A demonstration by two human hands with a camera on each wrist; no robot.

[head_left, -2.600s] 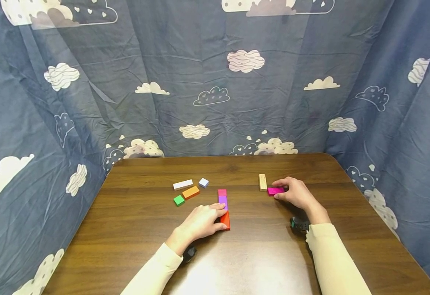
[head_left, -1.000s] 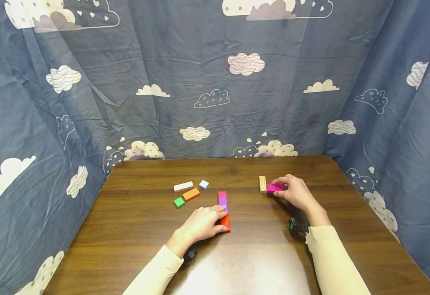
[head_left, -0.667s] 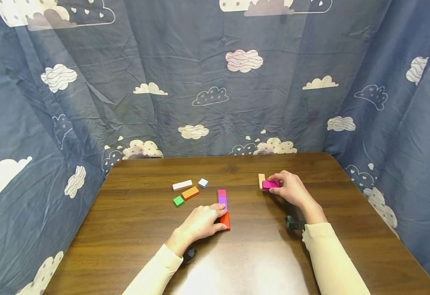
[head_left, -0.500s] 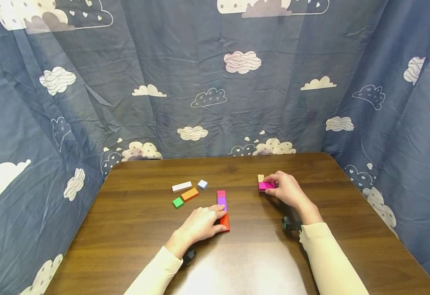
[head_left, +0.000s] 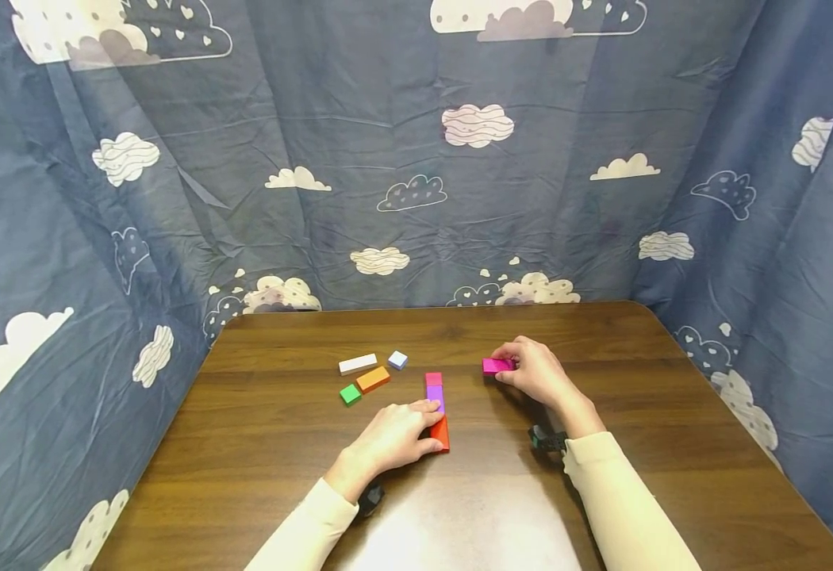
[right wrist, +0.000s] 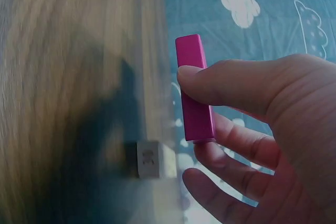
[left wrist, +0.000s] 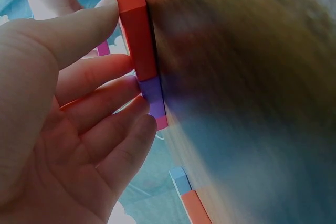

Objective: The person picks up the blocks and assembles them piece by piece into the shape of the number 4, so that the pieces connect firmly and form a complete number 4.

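My right hand [head_left: 538,374] pinches a magenta block [head_left: 493,366] between thumb and fingers. In the right wrist view the block appears raised off the table, above a plain wooden block [right wrist: 148,160]; in the head view the hand hides that wooden block. My left hand [head_left: 397,434] rests against a row of blocks laid end to end: a red block [head_left: 441,436] nearest, a purple block [head_left: 435,393] in the middle and a pink block [head_left: 434,378] farthest. In the left wrist view its thumb touches the red block's near end, and its stretched fingers lie along the red and purple blocks.
Left of the row lie a white block [head_left: 357,364], an orange block [head_left: 373,380], a green block [head_left: 350,395] and a small light-blue block [head_left: 398,360]. A blue cloud-patterned curtain [head_left: 416,230] hangs behind the wooden table [head_left: 281,460] and along both sides.
My right hand has taken hold of the magenta block, lifted it and carried it left past the plain wooden block, which the hand now covers. The left hand stays on the row.
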